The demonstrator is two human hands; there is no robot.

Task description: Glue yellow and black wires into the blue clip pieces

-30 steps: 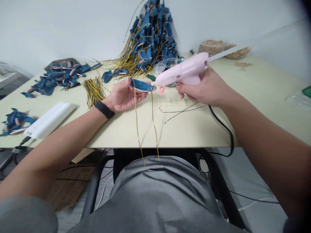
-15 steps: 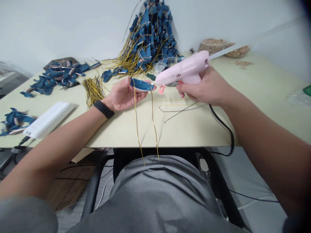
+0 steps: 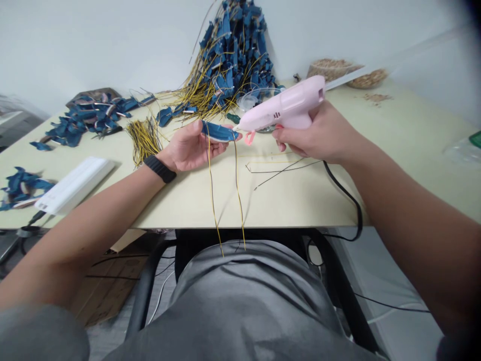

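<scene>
My left hand (image 3: 191,147) pinches a narrow blue strip-like piece (image 3: 219,132) with a pale edge underneath. Two pairs of thin yellow and black wires (image 3: 212,193) hang from it, down past the table's front edge. In my right hand (image 3: 319,133) is a pink hot glue gun (image 3: 285,106), with a long clear glue stick (image 3: 345,77) standing out of its back. The gun's nozzle points left, at or very near the right end of the blue piece by the wire. Whether it touches cannot be made out. A black cord runs down from the gun.
Loose wires (image 3: 278,170) lie below the gun. At the back rises a tall heap of blue wired pieces (image 3: 236,60). To the left are a wire bundle (image 3: 144,140), more blue pieces (image 3: 86,118) and a white power strip-like box (image 3: 75,184). Wood-chip-like bits (image 3: 330,69) fill bowls at back right.
Almost nothing differs. The glue gun has shifted very slightly at the right end of the blue piece, while my left hand keeps its place.
</scene>
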